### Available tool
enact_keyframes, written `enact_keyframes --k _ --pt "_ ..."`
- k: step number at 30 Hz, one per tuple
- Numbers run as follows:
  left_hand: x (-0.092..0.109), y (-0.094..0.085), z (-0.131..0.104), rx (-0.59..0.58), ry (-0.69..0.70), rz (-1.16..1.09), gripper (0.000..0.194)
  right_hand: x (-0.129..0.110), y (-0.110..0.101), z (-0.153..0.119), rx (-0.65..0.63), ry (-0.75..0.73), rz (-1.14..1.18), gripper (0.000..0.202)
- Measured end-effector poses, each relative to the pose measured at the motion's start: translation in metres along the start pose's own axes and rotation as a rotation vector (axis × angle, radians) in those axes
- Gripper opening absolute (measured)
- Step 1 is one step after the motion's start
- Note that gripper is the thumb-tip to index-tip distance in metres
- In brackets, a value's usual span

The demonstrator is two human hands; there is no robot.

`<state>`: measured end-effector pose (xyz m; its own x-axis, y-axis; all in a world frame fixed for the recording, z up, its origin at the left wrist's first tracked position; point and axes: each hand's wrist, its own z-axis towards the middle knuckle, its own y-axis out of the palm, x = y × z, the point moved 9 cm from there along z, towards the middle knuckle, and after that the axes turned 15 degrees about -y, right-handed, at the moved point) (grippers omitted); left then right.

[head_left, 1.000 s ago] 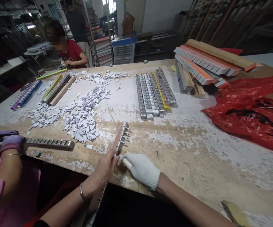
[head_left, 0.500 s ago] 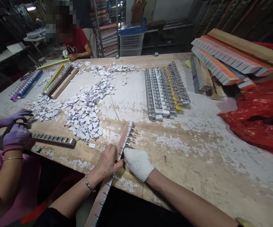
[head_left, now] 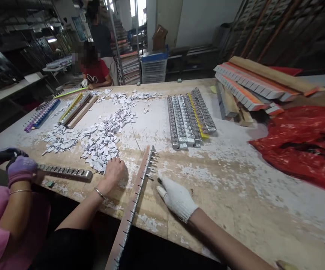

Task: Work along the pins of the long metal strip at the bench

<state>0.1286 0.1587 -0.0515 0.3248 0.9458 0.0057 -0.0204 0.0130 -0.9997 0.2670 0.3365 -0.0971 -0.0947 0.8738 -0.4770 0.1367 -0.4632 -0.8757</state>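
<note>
While a long wooden strip (head_left: 135,198) studded with metal pins lies slanted across the near edge of the worktable (head_left: 235,180), its lower end hanging out over the edge, the person's two hands rest on either side of it without touching it. The right hand (head_left: 176,198), in a white knit glove, lies flat on the tabletop just right of the strip, fingers loosely spread and holding nothing. The bare left hand (head_left: 114,173), a bracelet on its wrist, sits just left of the strip with its fingers curled down at the near edge of a heap of small white paper tags (head_left: 100,144); whether it grips any tag cannot be told.

To the left, a co-worker in a pink sleeve has purple-gloved hands (head_left: 20,168) at the end of a silvery bar of metal pieces (head_left: 65,172), which lies flat near the table edge.

Farther in, the white tags trail away toward the far side of the table. Right of them, a row of filled silvery strips (head_left: 190,118) lies side by side, one with a yellow edge. At the far left lie a purple strip (head_left: 41,114) and a small bundle of strips (head_left: 78,107). On the right, red plastic sheeting (head_left: 305,150) is crumpled on the table, and beyond it wooden boards (head_left: 258,84) are stacked at an angle. At the far end a person in a red shirt (head_left: 96,73) sits at the table.
</note>
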Motion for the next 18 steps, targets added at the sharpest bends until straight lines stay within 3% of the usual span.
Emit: enact_keyframes --k 5,8,10,12,14,16,18 --pt "0.012 -0.007 0.002 0.034 0.104 0.002 0.030 0.005 0.010 -0.009 0.065 -0.013 0.032 0.037" --pt "0.013 -0.030 -0.005 0.105 0.077 -0.043 0.039 -0.006 -0.002 -0.008 0.084 -0.039 0.069 0.033" --pt "0.014 -0.046 -0.019 0.125 0.015 -0.243 0.034 -0.023 -0.016 -0.009 0.175 -0.106 0.086 0.040" --pt "0.016 -0.048 -0.038 -0.004 -0.080 -0.648 0.022 -0.045 -0.028 -0.012 0.280 -0.221 0.080 0.052" --pt "0.026 -0.033 -0.061 -0.247 -0.192 -1.079 0.017 -0.067 -0.030 -0.015 0.350 -0.351 0.049 0.047" --pt "0.039 -0.020 -0.084 -0.441 -0.275 -1.324 0.022 -0.079 -0.029 -0.021 0.410 -0.435 0.033 0.034" --pt "0.049 -0.018 -0.099 -0.528 -0.267 -1.405 0.026 -0.081 -0.030 -0.026 0.459 -0.471 0.091 0.032"
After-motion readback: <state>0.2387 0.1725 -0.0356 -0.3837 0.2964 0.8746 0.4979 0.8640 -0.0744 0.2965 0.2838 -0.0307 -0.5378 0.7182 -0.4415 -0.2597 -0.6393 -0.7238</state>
